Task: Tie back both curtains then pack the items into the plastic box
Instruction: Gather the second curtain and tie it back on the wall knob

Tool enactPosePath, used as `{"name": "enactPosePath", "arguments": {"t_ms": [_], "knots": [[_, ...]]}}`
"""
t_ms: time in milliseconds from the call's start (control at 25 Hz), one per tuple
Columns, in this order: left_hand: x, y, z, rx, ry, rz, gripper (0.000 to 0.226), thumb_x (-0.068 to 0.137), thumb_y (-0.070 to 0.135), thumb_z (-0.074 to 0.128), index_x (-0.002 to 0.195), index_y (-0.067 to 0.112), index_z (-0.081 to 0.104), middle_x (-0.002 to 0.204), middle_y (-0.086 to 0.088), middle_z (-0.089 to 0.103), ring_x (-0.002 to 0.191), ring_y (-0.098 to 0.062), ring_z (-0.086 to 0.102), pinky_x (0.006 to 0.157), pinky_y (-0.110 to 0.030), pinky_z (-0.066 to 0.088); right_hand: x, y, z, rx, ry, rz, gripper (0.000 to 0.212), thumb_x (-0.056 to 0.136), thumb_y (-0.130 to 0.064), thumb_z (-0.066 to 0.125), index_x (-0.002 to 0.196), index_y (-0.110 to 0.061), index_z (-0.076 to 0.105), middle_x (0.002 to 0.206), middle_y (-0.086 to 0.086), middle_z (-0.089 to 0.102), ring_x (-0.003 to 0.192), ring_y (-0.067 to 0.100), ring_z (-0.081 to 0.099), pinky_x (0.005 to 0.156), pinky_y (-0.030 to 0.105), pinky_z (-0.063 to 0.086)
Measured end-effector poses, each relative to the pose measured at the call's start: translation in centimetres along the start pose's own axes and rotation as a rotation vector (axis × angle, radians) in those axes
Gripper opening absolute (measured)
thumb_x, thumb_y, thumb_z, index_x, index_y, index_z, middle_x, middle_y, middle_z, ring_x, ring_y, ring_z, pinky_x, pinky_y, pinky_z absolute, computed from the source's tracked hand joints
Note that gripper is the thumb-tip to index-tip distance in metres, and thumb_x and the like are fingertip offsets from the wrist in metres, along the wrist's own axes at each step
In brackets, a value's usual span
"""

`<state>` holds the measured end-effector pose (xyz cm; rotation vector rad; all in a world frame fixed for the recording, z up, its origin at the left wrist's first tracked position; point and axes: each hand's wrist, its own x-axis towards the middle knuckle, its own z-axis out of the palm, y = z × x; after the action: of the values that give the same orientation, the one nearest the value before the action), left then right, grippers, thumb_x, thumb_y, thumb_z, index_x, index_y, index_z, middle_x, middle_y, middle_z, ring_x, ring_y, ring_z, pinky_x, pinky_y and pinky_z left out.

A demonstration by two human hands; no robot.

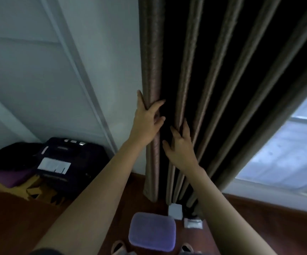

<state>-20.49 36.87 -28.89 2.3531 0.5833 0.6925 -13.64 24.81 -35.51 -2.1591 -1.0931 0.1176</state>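
A brown pleated curtain hangs in deep folds from the top of the view down to the floor. My left hand grips its leftmost fold, thumb on the wall side and fingers curled round the front. My right hand touches the fold beside it, fingers spread and partly tucked behind the fabric. A purple box lid lies on the floor below my arms. A small white box and a small clear packet lie by the curtain's hem.
A white wall stands left of the curtain. A dark suitcase with a white label sits on the wooden floor at the left, beside dark clothes and a cardboard box. A bright window shows at the right. My sandalled feet are at the bottom edge.
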Motion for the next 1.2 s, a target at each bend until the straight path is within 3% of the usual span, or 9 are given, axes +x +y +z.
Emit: {"name": "enactPosePath", "arguments": {"t_ms": [160,280,400,520,640,760,960,1040,1200], "knots": [[1.5,-2.7,-0.1,-0.024,-0.071,0.119,0.045,0.089,0.003,0.056,0.131,0.020,0.054,0.132,-0.021,0.047,0.112,-0.031,0.058,0.098,-0.023,0.044,-0.3,-1.3,-0.1,0.041,0.062,0.115,0.064,0.090,-0.029,0.052,0.147,-0.016,0.027,0.157,0.007,0.012,0.142,0.020,0.018,0.114,0.023,0.022],[2.1,-4.9,-1.7,-0.106,-0.155,0.206,0.050,0.086,-0.012,0.048,0.129,0.011,0.056,0.095,-0.017,0.068,0.084,-0.016,0.064,0.074,-0.007,0.044,-0.8,-1.5,0.3,0.032,0.008,0.150,0.064,0.093,-0.022,0.053,0.148,-0.009,0.021,0.155,0.006,0.017,0.139,0.020,0.026,0.108,0.015,0.020],[2.8,-6.4,-2.9,-0.165,-0.155,0.153,0.057,0.082,-0.017,0.045,0.130,0.012,0.055,0.098,-0.003,0.068,0.082,0.008,0.058,0.076,0.007,0.035,-1.5,-1.5,1.2,0.007,-0.023,0.173,0.063,0.094,-0.020,0.051,0.148,-0.008,0.020,0.154,0.006,0.018,0.138,0.021,0.030,0.107,0.015,0.022],[3.0,-6.3,-2.6,-0.172,-0.268,0.171,0.059,0.085,-0.015,0.041,0.134,0.018,0.051,0.123,-0.003,0.060,0.108,-0.004,0.055,0.089,0.005,0.033,-1.7,-1.5,2.5,-0.009,-0.101,0.160,0.065,0.095,-0.021,0.050,0.149,-0.009,0.016,0.157,0.003,0.010,0.140,0.018,0.026,0.104,0.011,0.021],[3.0,-5.7,-2.3,-0.173,-0.327,0.147,0.057,0.092,-0.007,0.040,0.137,0.027,0.045,0.121,-0.004,0.062,0.096,-0.015,0.065,0.076,0.000,0.042,-1.9,-1.3,3.3,-0.006,-0.209,0.154,0.067,0.096,-0.022,0.047,0.150,-0.012,0.007,0.159,-0.003,-0.003,0.143,0.014,0.013,0.105,0.009,0.012],[3.1,-4.9,-1.4,-0.135,-0.359,0.135,0.051,0.094,-0.002,0.040,0.139,0.022,0.043,0.126,-0.009,0.060,0.107,-0.022,0.062,0.084,-0.012,0.043,-2.1,-0.5,3.7,-0.025,-0.275,0.126,0.069,0.096,-0.023,0.045,0.150,-0.015,0.003,0.158,-0.005,-0.009,0.144,0.019,0.016,0.116,0.025,0.018],[2.6,-1.9,0.4,-0.035,-0.376,0.183,0.028,0.091,-0.005,0.041,0.113,0.000,0.059,0.083,-0.002,0.059,0.070,-0.014,0.060,0.056,-0.004,0.038,-2.3,1.3,3.2,-0.089,-0.321,0.024,0.070,0.092,-0.024,0.047,0.150,-0.019,0.008,0.159,-0.002,-0.003,0.141,0.025,0.024,0.114,0.041,0.030],[2.4,-1.0,0.9,-0.020,-0.373,0.175,0.022,0.091,-0.005,0.042,0.105,-0.002,0.059,0.070,0.008,0.049,0.059,-0.001,0.050,0.053,-0.004,0.039,-2.5,1.8,2.5,-0.103,-0.346,0.005,0.071,0.092,-0.023,0.047,0.150,-0.019,0.008,0.159,-0.001,-0.002,0.141,0.026,0.023,0.114,0.041,0.029],[2.1,-0.1,1.2,-0.012,-0.371,0.155,0.018,0.090,-0.006,0.042,0.091,0.008,0.053,0.065,0.009,0.046,0.055,-0.002,0.048,0.053,-0.013,0.035,-2.6,1.9,2.0,-0.098,-0.349,-0.031,0.068,0.093,-0.020,0.046,0.150,-0.015,0.011,0.159,0.002,0.000,0.140,0.027,0.024,0.116,0.038,0.026]]}}
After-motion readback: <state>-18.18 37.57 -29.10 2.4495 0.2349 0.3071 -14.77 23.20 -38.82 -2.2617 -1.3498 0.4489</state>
